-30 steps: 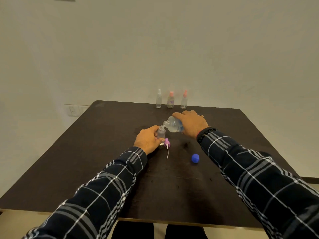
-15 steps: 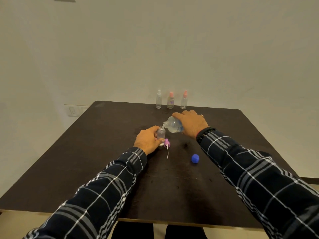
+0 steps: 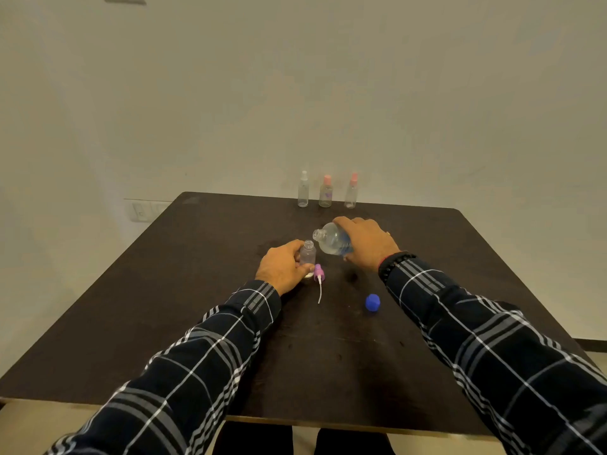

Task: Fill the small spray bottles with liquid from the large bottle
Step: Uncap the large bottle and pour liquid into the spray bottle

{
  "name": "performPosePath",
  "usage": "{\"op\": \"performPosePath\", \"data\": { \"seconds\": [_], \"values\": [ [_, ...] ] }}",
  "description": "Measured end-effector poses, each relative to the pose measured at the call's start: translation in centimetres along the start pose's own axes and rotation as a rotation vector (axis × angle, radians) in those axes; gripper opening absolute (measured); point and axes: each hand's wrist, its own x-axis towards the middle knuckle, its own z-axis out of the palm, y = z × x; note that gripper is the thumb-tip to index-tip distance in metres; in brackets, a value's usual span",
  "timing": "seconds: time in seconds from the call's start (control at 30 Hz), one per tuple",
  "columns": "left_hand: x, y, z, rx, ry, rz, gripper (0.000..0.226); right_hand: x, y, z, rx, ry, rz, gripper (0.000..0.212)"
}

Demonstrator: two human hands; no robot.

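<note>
The cap (image 3: pixel 372 302) and pump (image 3: pixel 319 273) lie mid-way up the table (image 3: pixel 184 323). My left hand (image 3: pixel 281 268) grips the open small bottle (image 3: pixel 308 256) upright. My right hand (image 3: pixel 365 242) grips the big bottle (image 3: pixel 331 242), tilted, mouth just above it. I'd pour slowly, mouths aligned. At the far edge wait three bottles (image 3: pixel 325 192).

Rear half of large bottle (image 3: pixel 331 240) covered by right hand (image 3: pixel 367 243); left side of small spray bottle (image 3: pixel 309 255) masked by left hand (image 3: pixel 281 268); its fill level not discernible; both sleeves (image 3: pixel 197 372) cropped by bottom edge
</note>
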Motion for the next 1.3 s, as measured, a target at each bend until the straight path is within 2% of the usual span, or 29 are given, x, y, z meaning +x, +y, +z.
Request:
{"op": "performPosePath", "data": {
  "seconds": [0.3,0.5,1.13,1.23,1.3],
  "values": [
    [0.0,-0.1,0.1,0.020,0.008,-0.009,0.053,-0.5,1.3,0.6,0.469,0.153,0.077,0.082],
    [-0.1,-0.1,0.2,0.021,0.003,-0.021,0.057,-1.6,2.0,0.8,0.774,0.160,0.152,0.073],
    [-0.2,0.5,-0.2,0.064,-0.020,-0.028,0.056,-3.9,5.4,2.9,1.020,0.162,0.213,0.078],
    [-0.3,0.6,-0.3,0.058,-0.019,-0.031,0.057,-3.9,5.6,2.6,0.979,0.111,0.217,0.088],
    [-0.4,0.6,-0.3,0.065,-0.024,-0.028,0.057,-4.2,5.5,2.6,0.991,0.081,0.271,0.105]
  ]
}}
